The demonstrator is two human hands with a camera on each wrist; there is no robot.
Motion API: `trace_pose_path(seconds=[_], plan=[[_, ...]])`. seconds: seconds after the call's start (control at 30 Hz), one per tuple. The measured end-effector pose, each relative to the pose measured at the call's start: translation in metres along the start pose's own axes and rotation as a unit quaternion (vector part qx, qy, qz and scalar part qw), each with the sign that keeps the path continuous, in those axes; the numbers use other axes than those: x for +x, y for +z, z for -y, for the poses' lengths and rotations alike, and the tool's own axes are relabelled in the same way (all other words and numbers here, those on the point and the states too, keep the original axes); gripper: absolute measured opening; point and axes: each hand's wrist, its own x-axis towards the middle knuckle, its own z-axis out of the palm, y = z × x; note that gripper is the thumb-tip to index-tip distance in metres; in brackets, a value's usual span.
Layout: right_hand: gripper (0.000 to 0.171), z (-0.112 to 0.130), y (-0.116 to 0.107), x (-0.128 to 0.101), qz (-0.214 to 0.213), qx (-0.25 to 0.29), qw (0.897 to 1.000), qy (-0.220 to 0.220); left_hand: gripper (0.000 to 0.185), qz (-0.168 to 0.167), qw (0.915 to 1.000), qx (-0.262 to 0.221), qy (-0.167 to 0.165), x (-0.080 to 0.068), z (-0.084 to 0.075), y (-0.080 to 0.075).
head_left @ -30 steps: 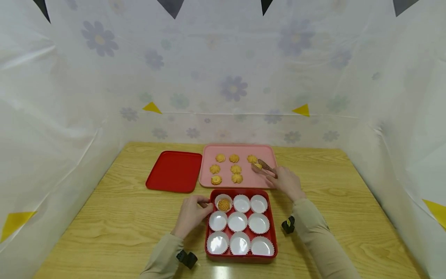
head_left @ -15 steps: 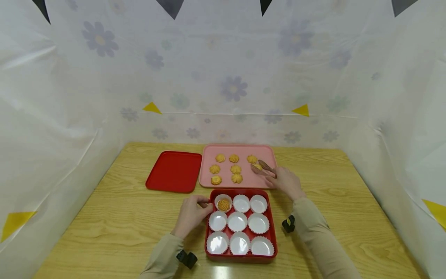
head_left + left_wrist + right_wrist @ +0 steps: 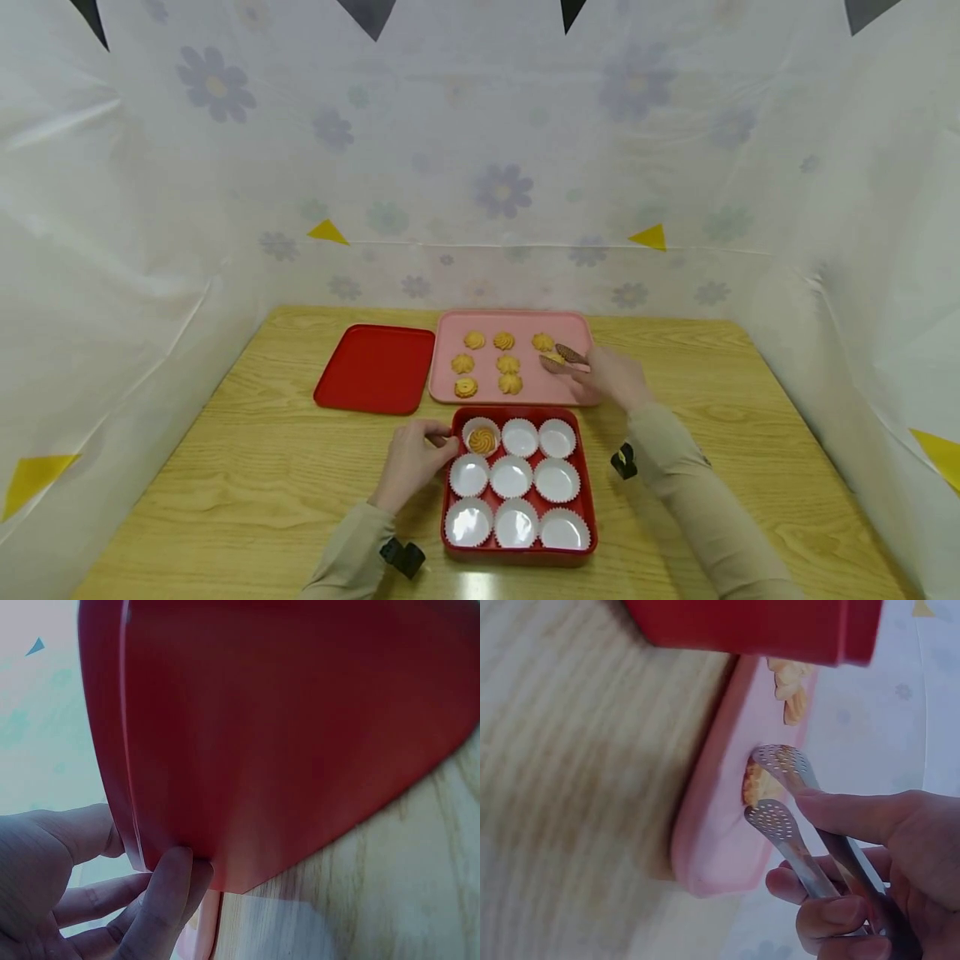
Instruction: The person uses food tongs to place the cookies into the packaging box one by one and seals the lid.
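Your left hand (image 3: 416,462) pinches the red box (image 3: 517,560) at its far-left corner, thumb and fingers on the rim – a grip that looks meant to stop the box sliding on the wooden surface (image 3: 757,400). Your right hand (image 3: 618,379) has its fingers clamped on the perforated metal tongs (image 3: 776,825), whose two heads stand apart with a piped cookie (image 3: 556,357) between them. The lower head seems to touch that cookie, but the angle is poor and you cannot be sure either one bears on it yet.

That cookie lies on the right side of the pink tray (image 3: 540,392), with seven others spread well enough apart, probably so the tongs can straddle one at a time. The tray sits just beyond the box, which likely makes for a short reach. Inside the box, nine white fluted cups (image 3: 512,477) stand in rows of three; the far-left one holds a swirled cookie (image 3: 482,440). Beside the tray lies a flat red lid or tray (image 3: 375,367) – out of your hands' way.
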Motion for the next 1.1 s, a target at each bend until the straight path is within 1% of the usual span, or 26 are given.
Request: trace_pose_path(seconds=[0.13,0.23,0.37,0.53,0.67,0.8,0.97,1.1], plan=[[0.028,0.004,-0.009,0.002,0.02,-0.018,1.0,-0.006,0.016,0.003,1.0,-0.001,-0.002,0.0,0.0,0.0],[0.028,0.007,-0.013,0.004,0.025,-0.031,0.999,-0.012,0.016,0.004,1.0,-0.001,-0.001,0.0,0.0,0.0],[0.028,0.01,-0.016,0.005,0.022,-0.048,0.999,-0.013,0.016,0.001,1.0,-0.002,0.002,0.0,0.0,0.0],[0.028,0.011,-0.018,0.005,0.02,-0.051,0.998,-0.014,0.017,-0.001,1.0,-0.002,0.003,0.0,0.0,0.0],[0.027,0.009,-0.017,0.002,0.016,-0.036,0.999,-0.016,0.016,-0.006,1.0,-0.003,0.004,0.0,0.0,0.0],[0.027,0.006,-0.017,-0.004,0.0,-0.011,1.0,-0.03,0.016,-0.01,0.9999,-0.004,0.006,0.001,0.0,0.0],[0.025,0.0,-0.021,-0.019,-0.017,0.03,0.998,-0.06,0.017,-0.01,0.9999,-0.005,0.008,0.001,0.0,-0.001],[0.022,-0.005,-0.023,-0.034,-0.031,0.065,0.993,-0.095,0.017,-0.008,0.9999,-0.004,0.007,0.001,0.001,-0.001]])
